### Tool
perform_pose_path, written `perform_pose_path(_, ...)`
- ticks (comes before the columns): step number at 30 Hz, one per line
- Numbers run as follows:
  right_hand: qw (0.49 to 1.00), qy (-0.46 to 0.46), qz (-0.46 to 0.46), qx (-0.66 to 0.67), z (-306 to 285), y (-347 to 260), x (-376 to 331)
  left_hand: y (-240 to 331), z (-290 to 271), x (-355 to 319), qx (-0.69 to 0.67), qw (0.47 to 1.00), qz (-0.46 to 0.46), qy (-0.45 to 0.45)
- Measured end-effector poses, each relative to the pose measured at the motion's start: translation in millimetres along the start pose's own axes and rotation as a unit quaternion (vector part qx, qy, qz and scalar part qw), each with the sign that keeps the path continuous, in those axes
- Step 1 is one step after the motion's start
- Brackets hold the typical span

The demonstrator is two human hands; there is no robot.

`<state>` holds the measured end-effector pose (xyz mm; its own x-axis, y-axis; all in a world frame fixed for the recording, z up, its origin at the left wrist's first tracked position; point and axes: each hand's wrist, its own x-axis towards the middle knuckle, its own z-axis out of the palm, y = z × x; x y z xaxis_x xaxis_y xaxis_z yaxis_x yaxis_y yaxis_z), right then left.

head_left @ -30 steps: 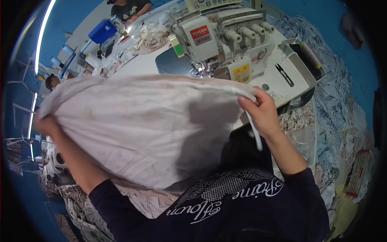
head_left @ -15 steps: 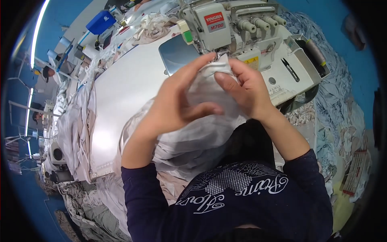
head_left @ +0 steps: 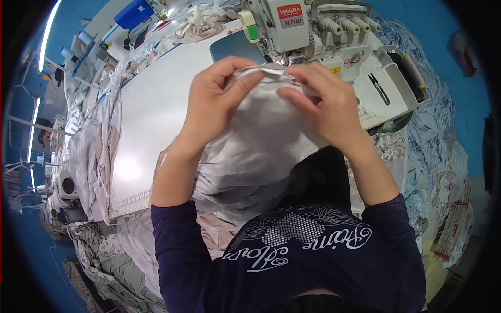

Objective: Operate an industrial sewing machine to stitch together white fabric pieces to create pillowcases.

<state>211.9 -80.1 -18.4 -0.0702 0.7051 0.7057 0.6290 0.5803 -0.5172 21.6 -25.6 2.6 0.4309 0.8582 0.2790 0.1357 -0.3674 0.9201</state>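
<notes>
A pale grey-white piece of thin fabric (head_left: 255,141) hangs from both hands and drapes over the table's front edge toward my lap. My left hand (head_left: 216,99) is closed on its upper edge, thumb pressing on top. On the other end of the same edge, my right hand (head_left: 326,101) pinches the cloth between thumb and fingers. The edge between them is stretched and folded over. Just beyond my hands stands a white overlock sewing machine (head_left: 289,39); its needle area is partly hidden behind my fingers.
The white sewing table (head_left: 151,120) spreads to the left, with cloth heaped along its far left side. Thread snips (head_left: 379,88) lie on the right, next to a tray holding a thread cone (head_left: 412,70). Piles of pale blue fabric (head_left: 433,125) fill the far right.
My left hand has moved up to the fabric's edge and closed on it; before, its thumb and fingers were apart. The edge is now spread wider between both hands.
</notes>
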Motion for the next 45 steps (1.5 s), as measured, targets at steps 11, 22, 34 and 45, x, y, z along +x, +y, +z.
perform_pose_path(11,0.935,-0.018,-0.326,0.141,-40.6,-26.6,-31.0,-3.5,6.4,-2.2,0.162,0.983,0.078,0.038)
perform_pose_path(22,0.904,-0.058,0.274,0.322,4.2,14.4,-18.3,-6.1,23.2,-8.4,0.176,0.977,0.117,-0.035)
perform_pose_path(34,0.928,-0.037,0.294,0.226,11.7,47.9,-10.7,-26.4,24.4,6.7,0.371,0.908,0.193,-0.028)
perform_pose_path(45,0.946,-0.021,0.287,0.149,16.3,53.4,-3.3,-31.7,17.9,25.0,0.353,0.914,0.194,-0.043)
